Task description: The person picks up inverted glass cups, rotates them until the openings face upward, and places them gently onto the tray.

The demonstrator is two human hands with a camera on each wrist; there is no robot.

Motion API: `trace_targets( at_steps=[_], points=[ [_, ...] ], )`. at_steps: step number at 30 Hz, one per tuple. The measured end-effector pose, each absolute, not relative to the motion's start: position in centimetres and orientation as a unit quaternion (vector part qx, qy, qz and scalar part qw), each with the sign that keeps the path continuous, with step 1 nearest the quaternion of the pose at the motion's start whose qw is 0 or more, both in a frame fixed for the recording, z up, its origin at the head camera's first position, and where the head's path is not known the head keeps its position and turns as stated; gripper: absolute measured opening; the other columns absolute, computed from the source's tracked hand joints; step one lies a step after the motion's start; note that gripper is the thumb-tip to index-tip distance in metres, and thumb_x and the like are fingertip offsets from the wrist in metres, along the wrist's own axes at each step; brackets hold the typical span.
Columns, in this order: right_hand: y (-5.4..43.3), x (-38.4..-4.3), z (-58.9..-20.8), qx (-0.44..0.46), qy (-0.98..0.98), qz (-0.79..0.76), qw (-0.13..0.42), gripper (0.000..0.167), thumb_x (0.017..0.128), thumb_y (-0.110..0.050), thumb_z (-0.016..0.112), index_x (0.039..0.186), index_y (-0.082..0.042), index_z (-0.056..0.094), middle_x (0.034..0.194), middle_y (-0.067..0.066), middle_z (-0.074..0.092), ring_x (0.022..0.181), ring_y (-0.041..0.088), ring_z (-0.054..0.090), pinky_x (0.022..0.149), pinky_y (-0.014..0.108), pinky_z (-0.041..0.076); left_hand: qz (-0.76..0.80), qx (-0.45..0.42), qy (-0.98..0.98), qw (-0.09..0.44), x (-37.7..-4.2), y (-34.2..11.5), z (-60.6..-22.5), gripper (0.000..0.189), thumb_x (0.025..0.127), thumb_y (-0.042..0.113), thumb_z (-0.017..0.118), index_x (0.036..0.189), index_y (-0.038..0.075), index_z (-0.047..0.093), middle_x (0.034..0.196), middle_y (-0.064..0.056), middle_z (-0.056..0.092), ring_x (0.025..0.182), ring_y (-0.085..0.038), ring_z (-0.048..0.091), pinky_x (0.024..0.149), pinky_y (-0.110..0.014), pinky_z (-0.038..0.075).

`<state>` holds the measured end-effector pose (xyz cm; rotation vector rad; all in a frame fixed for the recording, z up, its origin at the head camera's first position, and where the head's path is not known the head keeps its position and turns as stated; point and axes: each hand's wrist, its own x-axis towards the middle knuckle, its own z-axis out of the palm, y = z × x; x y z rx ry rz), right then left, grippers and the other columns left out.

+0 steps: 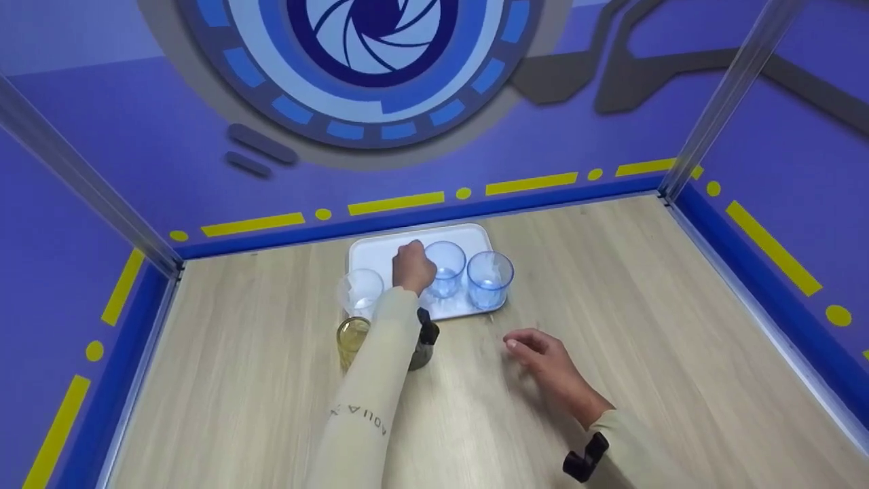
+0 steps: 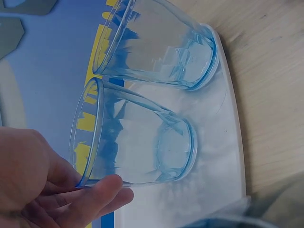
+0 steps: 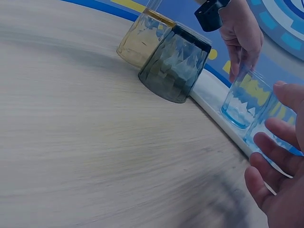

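On a white tray (image 1: 373, 252) stand two pale blue glasses. My left hand (image 1: 413, 267) reaches over the tray to the left one, and its thumb and fingers pinch the rim of this blue glass (image 2: 142, 137) at its near side. The second blue glass (image 1: 490, 282) stands right beside it, at the tray's right end. My right hand (image 1: 548, 363) is held over the table in front of the tray, fingers loosely bent and nothing in them. In the right wrist view its spread fingers overlap the blue glasses.
A clear glass (image 1: 362, 293) stands at the tray's left end. In front of the tray are an amber glass (image 3: 142, 40) and a dark grey glass (image 3: 173, 66), partly hidden by my left sleeve (image 1: 366, 401) in the head view. Purple walls (image 1: 102, 136) enclose the wooden table (image 1: 258, 380).
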<state>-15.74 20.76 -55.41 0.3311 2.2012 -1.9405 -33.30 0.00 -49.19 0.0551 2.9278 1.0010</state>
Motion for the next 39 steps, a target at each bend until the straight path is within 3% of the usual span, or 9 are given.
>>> trace_targets(
  at_steps=[8,15,20,28,39],
  points=[
    [20.6,-15.5,-55.5,0.095,0.75,-0.649,0.09,0.039,0.093,-0.032,0.064,0.119,-0.003,0.063,0.12,0.016,0.062,0.105,0.028,0.057,0.082,0.038,0.053,0.309,0.012,0.951,0.003,-33.5,-0.1,-49.7,0.013,0.088,0.001,0.056,0.097,-0.003,0.064,0.093,-0.021,0.069,0.088,-0.035,0.068,0.078,-0.044,0.056],
    [20.6,-15.6,-55.7,0.105,0.745,-0.652,0.094,0.034,0.093,-0.033,0.063,0.117,-0.008,0.064,0.119,0.016,0.062,0.105,0.029,0.057,0.081,0.037,0.053,0.327,0.0,0.945,0.013,-33.3,-0.1,-49.6,0.016,0.092,0.004,0.052,0.103,-0.003,0.062,0.094,-0.022,0.068,0.09,-0.037,0.068,0.078,-0.045,0.055],
    [20.7,-15.6,-55.5,0.112,0.741,-0.655,0.099,0.033,0.093,-0.033,0.064,0.116,-0.009,0.065,0.119,0.015,0.062,0.105,0.029,0.057,0.082,0.037,0.052,0.342,0.002,0.939,0.031,-33.1,0.1,-49.6,0.026,0.096,0.009,0.049,0.117,-0.004,0.058,0.102,-0.022,0.067,0.094,-0.037,0.067,0.081,-0.045,0.055],
    [20.6,-15.8,-55.3,0.111,0.741,-0.655,0.103,0.034,0.093,-0.034,0.063,0.117,-0.01,0.064,0.12,0.016,0.061,0.107,0.029,0.056,0.085,0.038,0.052,0.353,-0.004,0.934,0.05,-33.0,1.0,-49.7,0.05,0.098,0.014,0.047,0.143,-0.006,0.036,0.12,-0.026,0.063,0.109,-0.038,0.063,0.094,-0.044,0.052],
    [20.4,-15.6,-55.4,0.104,0.739,-0.66,0.09,0.034,0.092,-0.029,0.065,0.117,-0.006,0.064,0.117,0.014,0.063,0.102,0.026,0.059,0.08,0.037,0.053,0.376,-0.001,0.925,0.05,-32.9,1.5,-50.1,0.054,0.1,0.021,0.045,0.144,-0.007,0.033,0.127,-0.026,0.058,0.12,-0.038,0.056,0.103,-0.044,0.046]
  ],
)
